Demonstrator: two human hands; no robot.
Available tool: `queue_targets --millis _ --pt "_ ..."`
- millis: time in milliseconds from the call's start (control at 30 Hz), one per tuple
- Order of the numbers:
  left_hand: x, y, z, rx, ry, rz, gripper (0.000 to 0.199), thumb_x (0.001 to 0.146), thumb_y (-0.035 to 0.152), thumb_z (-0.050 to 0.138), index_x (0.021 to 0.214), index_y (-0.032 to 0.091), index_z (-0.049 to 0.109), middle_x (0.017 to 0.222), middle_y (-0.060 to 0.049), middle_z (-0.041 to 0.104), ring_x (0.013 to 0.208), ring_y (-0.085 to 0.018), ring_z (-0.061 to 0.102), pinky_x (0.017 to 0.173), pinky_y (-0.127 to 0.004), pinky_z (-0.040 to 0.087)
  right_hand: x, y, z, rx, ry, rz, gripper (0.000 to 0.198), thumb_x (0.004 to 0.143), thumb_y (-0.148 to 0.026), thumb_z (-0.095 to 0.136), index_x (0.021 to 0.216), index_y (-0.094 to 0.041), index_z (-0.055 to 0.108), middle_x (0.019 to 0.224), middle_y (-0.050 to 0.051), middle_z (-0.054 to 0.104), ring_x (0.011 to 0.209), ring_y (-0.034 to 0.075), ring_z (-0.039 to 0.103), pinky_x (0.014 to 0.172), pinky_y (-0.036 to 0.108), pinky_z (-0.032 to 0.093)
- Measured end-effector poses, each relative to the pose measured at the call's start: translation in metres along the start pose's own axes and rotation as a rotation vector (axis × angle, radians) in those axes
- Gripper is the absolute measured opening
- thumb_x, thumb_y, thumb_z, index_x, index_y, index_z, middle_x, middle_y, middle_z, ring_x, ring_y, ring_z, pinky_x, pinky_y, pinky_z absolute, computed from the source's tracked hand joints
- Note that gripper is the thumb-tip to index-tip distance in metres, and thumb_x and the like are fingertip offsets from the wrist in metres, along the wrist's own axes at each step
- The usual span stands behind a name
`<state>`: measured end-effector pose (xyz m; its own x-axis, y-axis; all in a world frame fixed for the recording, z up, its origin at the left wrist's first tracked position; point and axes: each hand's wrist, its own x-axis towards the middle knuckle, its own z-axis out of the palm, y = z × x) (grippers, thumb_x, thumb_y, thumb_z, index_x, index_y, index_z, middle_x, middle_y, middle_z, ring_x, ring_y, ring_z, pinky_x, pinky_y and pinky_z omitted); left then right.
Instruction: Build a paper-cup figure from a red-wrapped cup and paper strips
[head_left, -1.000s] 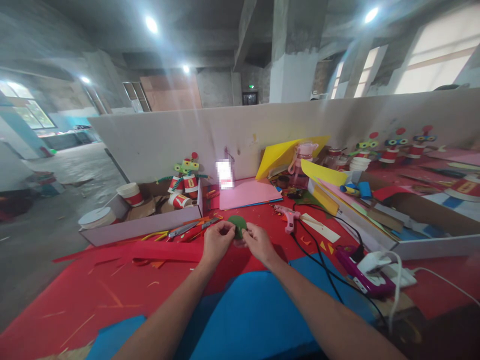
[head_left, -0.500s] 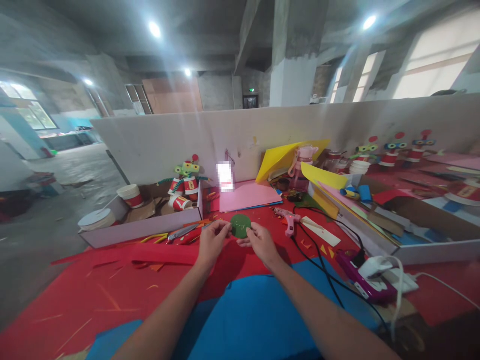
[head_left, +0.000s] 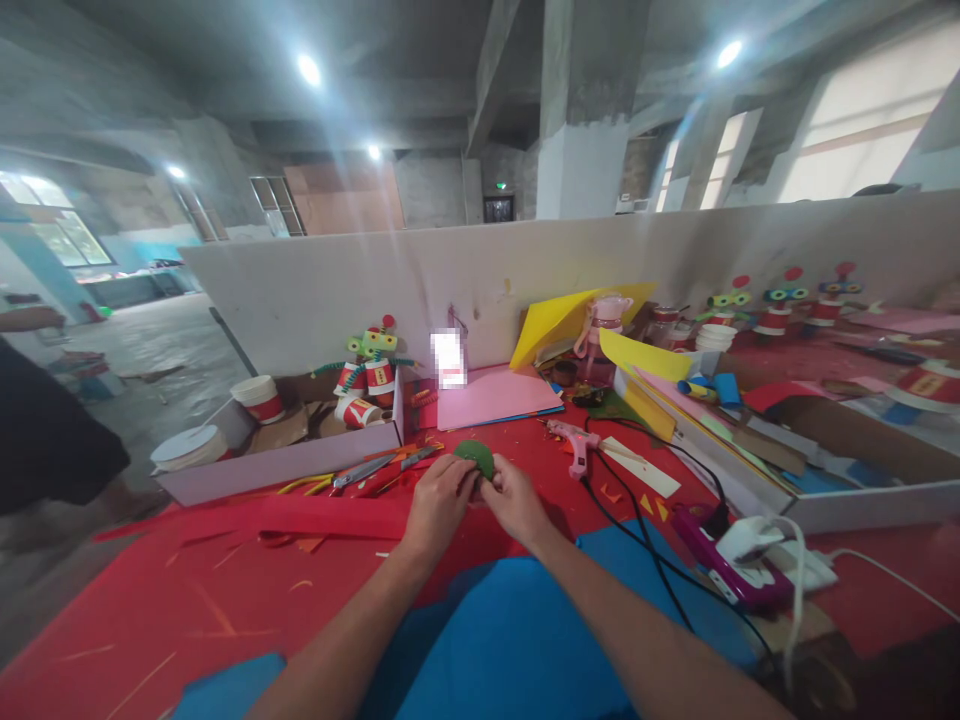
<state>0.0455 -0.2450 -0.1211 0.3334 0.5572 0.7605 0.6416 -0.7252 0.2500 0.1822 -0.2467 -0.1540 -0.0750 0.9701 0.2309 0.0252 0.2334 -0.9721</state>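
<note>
One green disc (head_left: 474, 455), round, held over the red-covered table (head_left: 255, 570); lower part hidden by the hands. Left hand (head_left: 439, 500): fingers drawn together on the disc's left side. Right hand (head_left: 517, 500): fingers pinching its right side. One pink glue gun (head_left: 577, 450), lying near, to the right. One pink sheet (head_left: 495, 395), flat, beyond the disc.

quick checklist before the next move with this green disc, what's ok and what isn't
1. Green disc held: ok, left hand and right hand both grip it.
2. Disc's face in full view: not ok, fingers cover its lower part.
3. Pink glue gun away from the hands: ok, it lies to their right.
4. Glue gun hot: cannot tell.
5. Surface beside the gun free of scraps: not ok, orange scraps lie there.
6. White strip untouched: ok, apart from both hands.
</note>
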Motion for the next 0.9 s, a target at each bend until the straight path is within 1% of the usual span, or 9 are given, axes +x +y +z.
queue_targets --millis 233,333,400,500,567,667,767,833,900 --pt "0.001 0.003 -0.004 0.358 -0.192 0.21 0.02 0.09 0.01 0.048 0.074 0.017 0.057 0.072 -0.003 0.056 0.068 -0.018 0.051 0.061 -0.029 0.042 0.0 0.007 0.001 -0.048 0.003 0.007 0.006 0.078 -0.021 0.054 0.085 -0.02 0.053 0.066 -0.003 0.058 0.061 0.013 0.055 0.055 0.022 0.047" --pt "0.003 0.006 -0.005 0.417 -0.22 0.26 0.021 0.089 0.009 0.05 0.07 0.018 0.054 0.07 -0.004 0.054 0.067 -0.019 0.048 0.056 -0.03 0.035 -0.002 0.004 0.002 -0.035 0.002 0.004 0.005 0.077 -0.021 0.056 0.081 -0.021 0.052 0.068 -0.002 0.059 0.066 0.015 0.057 0.058 0.022 0.048" --pt "0.006 0.006 -0.007 0.414 -0.203 0.28 0.022 0.089 0.01 0.05 0.069 0.018 0.053 0.069 -0.004 0.053 0.066 -0.018 0.047 0.054 -0.03 0.033 -0.002 -0.001 0.003 0.015 -0.011 0.015 0.007 0.076 -0.023 0.057 0.079 -0.021 0.051 0.068 -0.002 0.059 0.067 0.015 0.058 0.059 0.023 0.049" --pt "0.008 0.005 -0.01 0.413 -0.158 0.319 0.022 0.089 0.011 0.049 0.069 0.018 0.053 0.068 -0.004 0.053 0.067 -0.018 0.047 0.056 -0.03 0.032 -0.001 -0.013 0.0 0.184 -0.098 0.053 0.009 0.076 -0.027 0.056 0.08 -0.021 0.049 0.067 -0.003 0.059 0.064 0.014 0.06 0.06 0.024 0.051" --pt "0.008 0.005 -0.012 0.425 -0.145 0.356 0.023 0.09 0.012 0.049 0.068 0.018 0.053 0.067 -0.003 0.053 0.066 -0.018 0.046 0.057 -0.03 0.032 0.0 -0.02 -0.005 0.267 -0.188 0.127 0.011 0.078 -0.03 0.052 0.082 -0.021 0.05 0.065 -0.004 0.06 0.059 0.014 0.062 0.058 0.025 0.052" --pt "0.007 0.005 -0.012 0.426 -0.16 0.398 0.025 0.091 0.012 0.048 0.067 0.019 0.053 0.066 -0.002 0.053 0.063 -0.016 0.046 0.057 -0.03 0.032 0.0 -0.024 -0.014 0.255 -0.296 0.239 0.019 0.082 -0.039 0.047 0.083 -0.021 0.05 0.057 -0.004 0.06 0.046 0.015 0.06 0.047 0.025 0.05" --pt "0.006 0.003 -0.009 0.381 -0.168 0.353 0.024 0.089 0.012 0.049 0.067 0.018 0.054 0.067 -0.003 0.056 0.064 -0.016 0.048 0.056 -0.029 0.034 0.0 -0.018 -0.014 0.22 -0.285 0.189 0.023 0.083 -0.044 0.047 0.077 -0.021 0.047 0.052 -0.004 0.059 0.042 0.015 0.059 0.044 0.025 0.048" --pt "0.006 0.001 -0.008 0.297 -0.131 0.23 0.022 0.087 0.012 0.05 0.067 0.018 0.055 0.068 -0.002 0.057 0.067 -0.016 0.051 0.058 -0.027 0.037 -0.001 -0.013 -0.009 0.229 -0.239 0.145 0.025 0.084 -0.044 0.049 0.075 -0.021 0.047 0.054 -0.003 0.06 0.046 0.015 0.061 0.048 0.026 0.051" --pt "0.006 -0.003 -0.008 0.156 -0.075 0.048 0.019 0.084 0.011 0.051 0.067 0.018 0.056 0.068 -0.001 0.057 0.066 -0.014 0.053 0.059 -0.024 0.04 -0.001 -0.009 -0.004 0.254 -0.188 0.132 0.025 0.084 -0.045 0.05 0.078 -0.02 0.048 0.06 -0.003 0.062 0.049 0.015 0.063 0.053 0.028 0.054"
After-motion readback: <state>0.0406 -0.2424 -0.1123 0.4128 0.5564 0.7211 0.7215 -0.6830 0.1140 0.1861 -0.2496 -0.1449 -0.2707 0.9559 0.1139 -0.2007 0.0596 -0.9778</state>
